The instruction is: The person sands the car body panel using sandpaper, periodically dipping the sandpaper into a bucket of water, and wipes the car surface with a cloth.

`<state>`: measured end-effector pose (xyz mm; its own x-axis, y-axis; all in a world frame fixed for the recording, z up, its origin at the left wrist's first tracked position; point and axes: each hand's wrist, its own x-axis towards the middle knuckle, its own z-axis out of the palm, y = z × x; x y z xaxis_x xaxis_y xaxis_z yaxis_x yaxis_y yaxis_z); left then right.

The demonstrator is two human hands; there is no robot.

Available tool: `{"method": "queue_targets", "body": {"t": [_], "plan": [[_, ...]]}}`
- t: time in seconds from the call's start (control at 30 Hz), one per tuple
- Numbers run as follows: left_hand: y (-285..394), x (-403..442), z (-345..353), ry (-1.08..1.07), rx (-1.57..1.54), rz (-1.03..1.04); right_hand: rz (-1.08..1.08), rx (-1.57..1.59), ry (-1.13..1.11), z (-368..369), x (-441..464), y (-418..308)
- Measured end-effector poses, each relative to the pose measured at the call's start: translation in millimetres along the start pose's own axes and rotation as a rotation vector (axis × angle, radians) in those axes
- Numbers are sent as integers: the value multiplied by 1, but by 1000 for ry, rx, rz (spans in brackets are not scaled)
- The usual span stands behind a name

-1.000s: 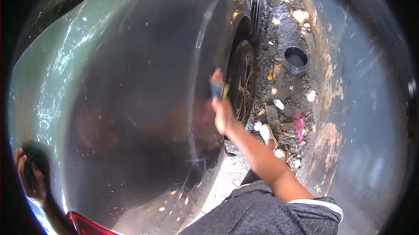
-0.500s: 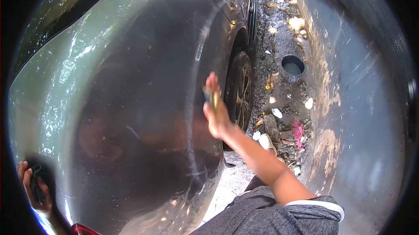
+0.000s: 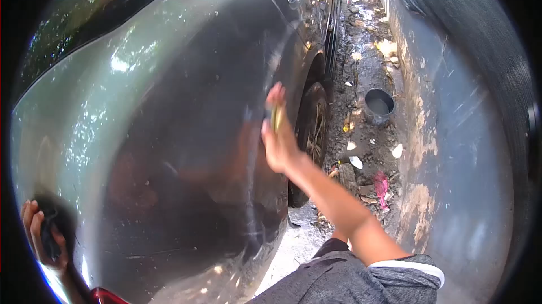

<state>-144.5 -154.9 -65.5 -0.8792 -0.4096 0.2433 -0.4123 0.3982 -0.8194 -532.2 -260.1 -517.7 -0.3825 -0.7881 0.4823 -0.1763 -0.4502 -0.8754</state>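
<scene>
The grey rear side panel of a car [image 3: 186,117] fills the left and middle of the head view, dusty and scuffed along its edge. My right hand [image 3: 279,140] is against the panel above the rear wheel [image 3: 313,129], closed on a thin yellowish sponge-like pad [image 3: 276,117]. Most of the pad is hidden by the fingers. At the far left edge, my left hand [image 3: 35,230] is curled around a dark thing [image 3: 52,236], whose kind I cannot make out. A red tail light [image 3: 104,296] shows just below that hand.
A dark bucket [image 3: 379,106] with liquid in it stands on the wet, littered ground to the right. A worn wall [image 3: 457,151] runs along the right side of the narrow gap. Pink litter [image 3: 381,186] and white scraps [image 3: 355,162] lie near the wheel.
My right hand has moved slightly forward along the panel with the pad. The camera view has shifted, so the car, wheel and bucket appear lower. My left hand still grips the dark thing.
</scene>
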Motion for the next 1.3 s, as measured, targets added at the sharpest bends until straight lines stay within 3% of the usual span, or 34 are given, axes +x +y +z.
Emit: {"method": "queue_targets", "body": {"t": [0.03,0.07,0.17,0.2,0.23,0.3,0.37,0.4,0.5,0.57,0.6,0.63,0.77,0.87,0.97,1.1,1.17,1.23,1.3], "plan": [[-1,1,4,17,3,20,77,302,-94,6,-31,-16],[-3,0,10,30,2,16,-180,112,-146,19,-87,-2],[-9,-5,7,8,-55,18,-286,-109,-88,-1,-20,15],[-7,-5,8,18,-82,-20,60,193,-127,-14,8,10],[-4,-7,8,29,-108,-65,-117,134,-97,-30,39,20],[1,-2,3,10,-50,-35,-160,56,-76,-23,29,22],[2,6,3,25,11,-12,83,351,-62,2,-31,-6],[2,7,1,13,3,10,-140,8,-96,6,-60,-1],[3,8,-2,-3,17,25,-252,-248,14,14,-53,-4],[2,8,0,-6,26,22,-109,-286,11,-7,8,6],[2,6,2,-3,5,3,-10,-75,33,-18,34,10],[1,3,3,0,-14,-18,-109,-68,35,-21,43,18],[-3,-1,6,0,2,4,-131,43,-91,7,-67,-10],[-2,2,-1,-13,-23,0,-123,-20,-73,6,-48,-1],[1,6,1,-17,19,-4,-52,68,-77,-28,34,12],[3,15,-3,4,47,28,13,157,-103,-1,-48,-8],[5,15,-3,12,65,25,-57,-65,-176,14,-101,-20],[2,16,-6,-12,58,42,-163,-282,-76,16,-72,-14],[4,20,-7,-20,63,34,-41,-296,-84,-7,-11,-9]]}}
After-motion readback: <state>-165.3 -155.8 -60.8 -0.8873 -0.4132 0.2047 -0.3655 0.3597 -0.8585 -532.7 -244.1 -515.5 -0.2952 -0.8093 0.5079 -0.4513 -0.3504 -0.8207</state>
